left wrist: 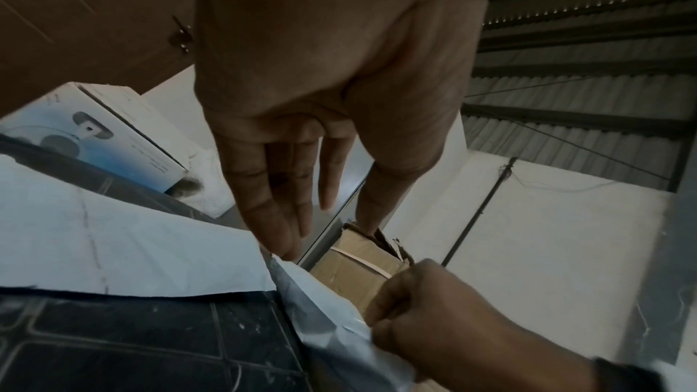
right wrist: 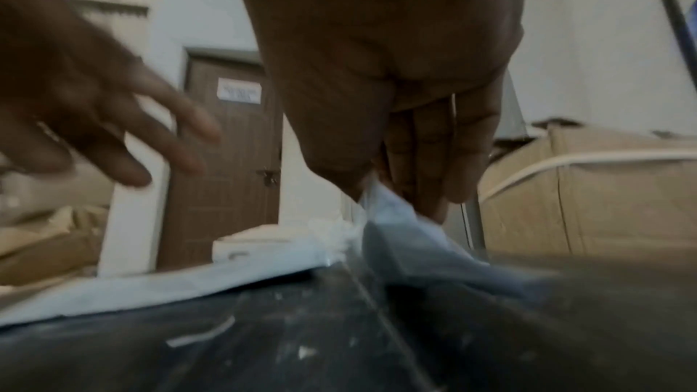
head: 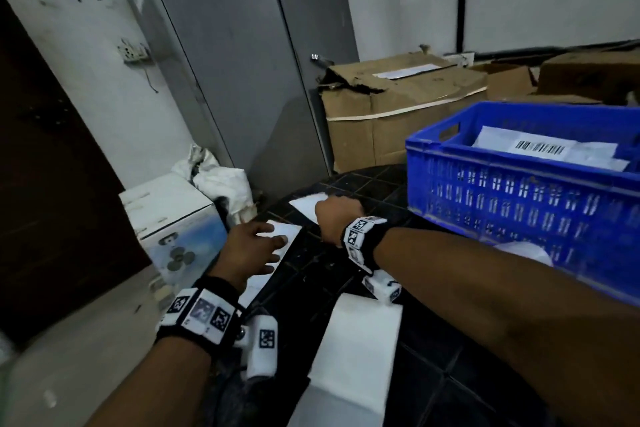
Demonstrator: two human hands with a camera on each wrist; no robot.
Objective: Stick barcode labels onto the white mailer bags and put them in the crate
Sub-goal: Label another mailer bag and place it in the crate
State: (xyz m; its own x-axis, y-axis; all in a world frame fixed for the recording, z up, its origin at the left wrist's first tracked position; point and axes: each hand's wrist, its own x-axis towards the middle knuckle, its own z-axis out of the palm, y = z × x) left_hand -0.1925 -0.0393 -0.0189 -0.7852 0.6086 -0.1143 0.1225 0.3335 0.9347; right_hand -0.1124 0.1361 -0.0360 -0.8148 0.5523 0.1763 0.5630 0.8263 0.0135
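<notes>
Your right hand (head: 334, 218) pinches a crumpled white bag (head: 308, 206); left hand (head: 251, 250) hovers splayed (holding nothing) over the dark tiled table (head: 433, 374).

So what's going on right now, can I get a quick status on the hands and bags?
Right hand pinches a white mailer bag on the dark table. Left hand open over another bag. Blue crate holds a labelled bag. Nothing blocking.

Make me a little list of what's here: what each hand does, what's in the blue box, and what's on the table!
left hand: open, fingers over a white bag
right hand: pinches another white bag
crate: blue, on the table, holds labelled bags
table: dark, tiled pattern
behind: cardboard boxes, grey door
</notes>
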